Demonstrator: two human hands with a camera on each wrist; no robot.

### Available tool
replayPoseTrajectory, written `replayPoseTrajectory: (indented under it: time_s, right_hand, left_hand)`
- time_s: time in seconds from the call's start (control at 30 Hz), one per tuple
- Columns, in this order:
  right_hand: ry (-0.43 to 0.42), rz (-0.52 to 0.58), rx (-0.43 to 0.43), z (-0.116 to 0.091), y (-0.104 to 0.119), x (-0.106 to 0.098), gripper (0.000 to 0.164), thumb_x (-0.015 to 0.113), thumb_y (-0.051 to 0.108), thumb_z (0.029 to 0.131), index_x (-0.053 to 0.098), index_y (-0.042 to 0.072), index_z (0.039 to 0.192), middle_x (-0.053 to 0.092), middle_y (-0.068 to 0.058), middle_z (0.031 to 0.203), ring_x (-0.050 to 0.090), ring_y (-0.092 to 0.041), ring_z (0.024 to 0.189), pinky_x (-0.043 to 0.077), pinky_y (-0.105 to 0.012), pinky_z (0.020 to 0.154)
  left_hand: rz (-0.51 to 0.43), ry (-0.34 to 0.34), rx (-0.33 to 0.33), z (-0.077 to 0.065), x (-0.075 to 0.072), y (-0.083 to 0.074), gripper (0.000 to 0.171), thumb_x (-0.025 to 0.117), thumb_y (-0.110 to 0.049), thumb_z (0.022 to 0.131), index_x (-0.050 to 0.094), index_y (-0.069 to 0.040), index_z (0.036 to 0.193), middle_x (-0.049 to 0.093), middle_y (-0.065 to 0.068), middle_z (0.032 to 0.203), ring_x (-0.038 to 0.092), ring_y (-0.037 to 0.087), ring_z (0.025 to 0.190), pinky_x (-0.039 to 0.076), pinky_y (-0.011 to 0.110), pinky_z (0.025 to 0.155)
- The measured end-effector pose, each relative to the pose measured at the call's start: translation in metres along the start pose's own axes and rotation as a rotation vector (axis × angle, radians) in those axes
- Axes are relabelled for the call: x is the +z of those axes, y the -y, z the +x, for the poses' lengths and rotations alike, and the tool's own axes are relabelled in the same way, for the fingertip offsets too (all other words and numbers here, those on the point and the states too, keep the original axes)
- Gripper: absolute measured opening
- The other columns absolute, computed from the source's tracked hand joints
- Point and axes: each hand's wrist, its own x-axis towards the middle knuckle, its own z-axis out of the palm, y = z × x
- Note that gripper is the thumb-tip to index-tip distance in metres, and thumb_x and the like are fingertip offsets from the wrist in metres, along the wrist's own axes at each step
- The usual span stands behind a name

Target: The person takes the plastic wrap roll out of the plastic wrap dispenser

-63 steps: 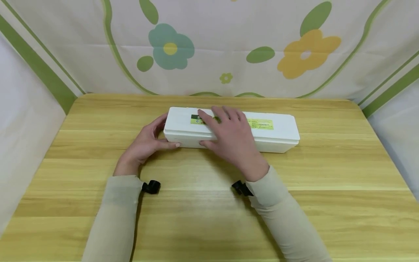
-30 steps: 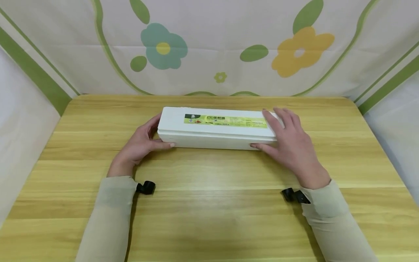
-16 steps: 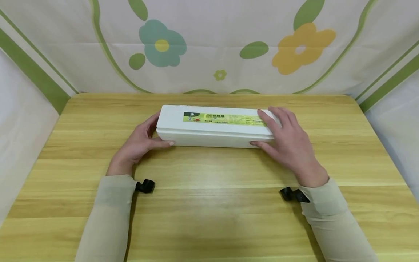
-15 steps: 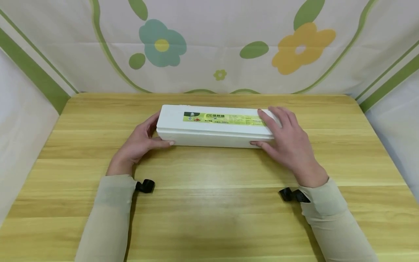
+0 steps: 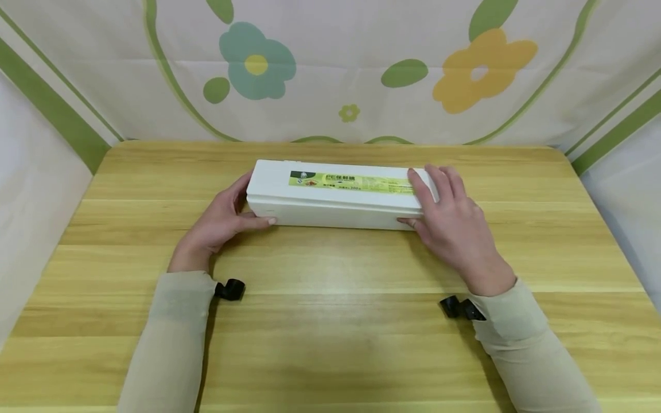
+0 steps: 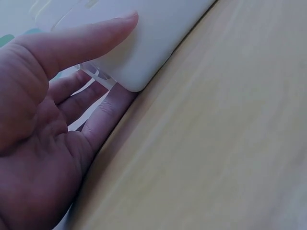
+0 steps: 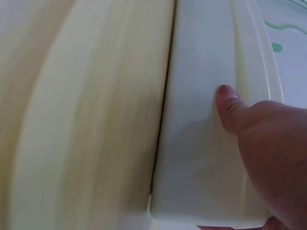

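While the left hand and right hand are clamped on opposite ends of the white box, it lies on the tabletop between them, lid upward. The left thumb lies along the front wall, and that hand's other fingers go round the end, their tips partly hidden. The right hand comes over from above: its fingers rest on the lid, covering the end of the label nearest them, and the right thumb presses the front just below the seam.

To judge by this two-ended hold, the step in hand is steadying the box, with the right hand set at the lid's edge. The lid sits down along the part of the seam that shows between the hands; whether it is loose beneath the right hand, I cannot tell.

The next move seems to call for a firm left hand, so its end does not swing. Were the lid to be raised, the right thumb would need purchase at the seam and the fingers above it less pressure; were the box to be shifted, both hands would need to go evenly
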Motion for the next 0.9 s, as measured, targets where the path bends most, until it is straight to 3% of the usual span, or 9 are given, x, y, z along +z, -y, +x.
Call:
replayPoseTrajectory:
  time_s: [0.5,0.77,0.9]
  right_hand:
    - [-0.021,-0.044,-0.010,0.0052,0.0034,0.0016,0.087,0.093,0.014,0.083,0.046,0.004,0.156,0.052,-0.033,0.150,0.050,-0.054,0.134,0.057,-0.062,0.050]
    - [0.028,-0.007,-0.021,0.0014,-0.0027,-0.0016,0.089,0.090,0.036,0.089,0.046,0.009,0.161,0.049,-0.027,0.157,0.045,-0.050,0.145,0.060,-0.067,0.060]
    - [0.035,-0.002,-0.028,0.0005,-0.0053,-0.0037,0.087,0.087,0.039,0.092,0.046,0.009,0.162,0.048,-0.026,0.159,0.043,-0.048,0.147,0.060,-0.066,0.061]
  left_hand:
    - [-0.007,0.002,0.017,0.0001,-0.0004,0.0002,0.106,0.089,-0.001,0.086,0.033,-0.037,0.169,0.040,-0.005,0.170,0.033,0.015,0.155,0.053,0.015,0.099]
    - [-0.018,0.007,0.026,-0.0016,-0.0003,0.0063,0.105,0.090,-0.001,0.085,0.035,-0.036,0.168,0.043,-0.005,0.167,0.041,0.017,0.146,0.057,0.018,0.095]
    - [-0.015,0.007,0.028,-0.0013,-0.0005,0.0053,0.106,0.091,-0.001,0.085,0.035,-0.037,0.168,0.043,-0.005,0.166,0.041,0.017,0.146,0.057,0.018,0.095]
